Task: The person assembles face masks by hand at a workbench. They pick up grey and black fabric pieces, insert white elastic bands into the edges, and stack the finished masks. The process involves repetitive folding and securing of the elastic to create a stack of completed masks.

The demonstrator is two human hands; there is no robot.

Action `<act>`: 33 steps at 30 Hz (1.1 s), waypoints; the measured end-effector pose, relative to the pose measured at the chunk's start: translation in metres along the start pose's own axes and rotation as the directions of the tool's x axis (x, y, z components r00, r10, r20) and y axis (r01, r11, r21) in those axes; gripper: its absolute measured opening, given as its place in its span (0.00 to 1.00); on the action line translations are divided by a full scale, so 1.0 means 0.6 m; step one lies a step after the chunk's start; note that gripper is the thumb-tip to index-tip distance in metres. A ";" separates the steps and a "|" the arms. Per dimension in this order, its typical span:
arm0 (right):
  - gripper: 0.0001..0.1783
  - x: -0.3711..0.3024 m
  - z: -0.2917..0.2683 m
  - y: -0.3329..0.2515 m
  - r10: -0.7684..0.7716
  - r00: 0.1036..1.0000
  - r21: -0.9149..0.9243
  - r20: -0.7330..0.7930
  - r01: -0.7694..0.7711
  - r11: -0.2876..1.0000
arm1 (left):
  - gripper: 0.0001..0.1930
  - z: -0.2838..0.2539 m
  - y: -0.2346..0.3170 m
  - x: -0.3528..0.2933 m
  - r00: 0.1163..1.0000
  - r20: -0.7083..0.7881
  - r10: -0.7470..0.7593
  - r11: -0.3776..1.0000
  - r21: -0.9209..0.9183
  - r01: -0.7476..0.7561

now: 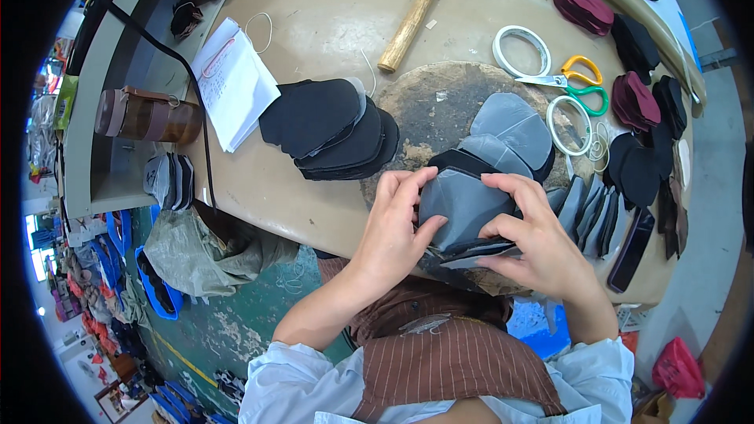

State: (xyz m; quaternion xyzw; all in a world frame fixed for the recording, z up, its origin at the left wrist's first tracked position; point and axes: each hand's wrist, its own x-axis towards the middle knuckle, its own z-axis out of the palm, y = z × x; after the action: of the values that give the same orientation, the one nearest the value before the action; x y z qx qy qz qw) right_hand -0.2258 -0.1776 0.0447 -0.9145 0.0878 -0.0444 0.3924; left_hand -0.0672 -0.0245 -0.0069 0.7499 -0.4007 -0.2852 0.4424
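Note:
Between my hands is a grey fabric piece (463, 208) with a rounded outline, held just above the near edge of the worn round board (424, 98). My left hand (399, 216) pinches its left edge between thumb and fingers. On the other side my right hand (534, 235) grips its right edge, and more dark and grey pieces (475, 250) lie under its fingers. Beyond my hands a stack of grey pieces (514, 133) rests on the board. Left of it lies a pile of black pieces (338, 129).
A hammer (416, 16), scissors (577, 82) and white tape rolls (521, 51) lie farther back. At right are a row of grey pieces (585, 212), a phone (631, 250) and maroon stacks (583, 6). Papers (236, 86) and a brown-tinted bottle (149, 115) are at left.

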 end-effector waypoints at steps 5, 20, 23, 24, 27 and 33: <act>0.19 0.012 -0.005 0.008 0.083 0.995 0.165 0.046 -0.090 0.982 | 0.26 -0.011 0.003 0.010 0.988 0.146 -0.055 0.998 0.023 0.052; 0.25 -0.030 -0.017 -0.030 0.179 0.953 0.274 0.246 -0.246 0.930 | 0.26 0.011 0.003 0.041 0.967 -0.003 0.253 0.890 0.393 -0.231; 0.22 -0.036 -0.012 0.008 -0.006 0.996 0.158 0.085 -0.007 0.987 | 0.27 0.012 0.018 0.045 0.988 0.011 0.153 0.951 0.271 -0.150; 0.19 -0.035 -0.016 0.005 0.069 0.994 0.179 0.082 -0.082 0.980 | 0.26 0.016 0.014 0.044 0.974 -0.013 0.226 0.938 0.272 -0.214; 0.17 -0.021 -0.009 0.006 -0.020 0.994 -0.015 -0.109 0.019 1.000 | 0.23 0.032 -0.009 0.038 0.908 -0.079 0.410 0.884 0.278 -0.375; 0.20 -0.013 0.002 0.035 -0.031 0.996 0.129 0.085 0.020 0.991 | 0.23 0.026 -0.039 0.039 0.824 -0.059 0.564 0.805 0.261 -0.532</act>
State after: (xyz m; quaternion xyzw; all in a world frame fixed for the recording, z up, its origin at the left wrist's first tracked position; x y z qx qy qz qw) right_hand -0.2357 -0.1895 0.0282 -0.8896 0.0559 -0.0152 0.4530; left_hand -0.0590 -0.0445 -0.0365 0.6657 -0.6003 -0.0453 0.4408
